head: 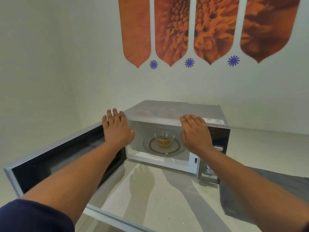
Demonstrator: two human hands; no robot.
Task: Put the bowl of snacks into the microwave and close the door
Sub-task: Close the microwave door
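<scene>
A silver microwave (175, 109) stands on a pale counter with its door (55, 158) swung wide to the left. Inside, a small clear glass bowl of brown snacks (164, 138) sits on the glass turntable (150, 148). My left hand (117, 129) lies flat with fingers spread at the hinge end of the door, fingertips over its top edge. My right hand (195, 133) rests on the microwave's upper front edge, just right of the cavity, fingers draped over the top. Neither hand holds anything.
The control panel (210, 171) with a knob and buttons is at the microwave's right front, below my right wrist. A grey mat (267, 190) lies on the counter (158, 198) to the right. A wall with orange flower decals stands close behind.
</scene>
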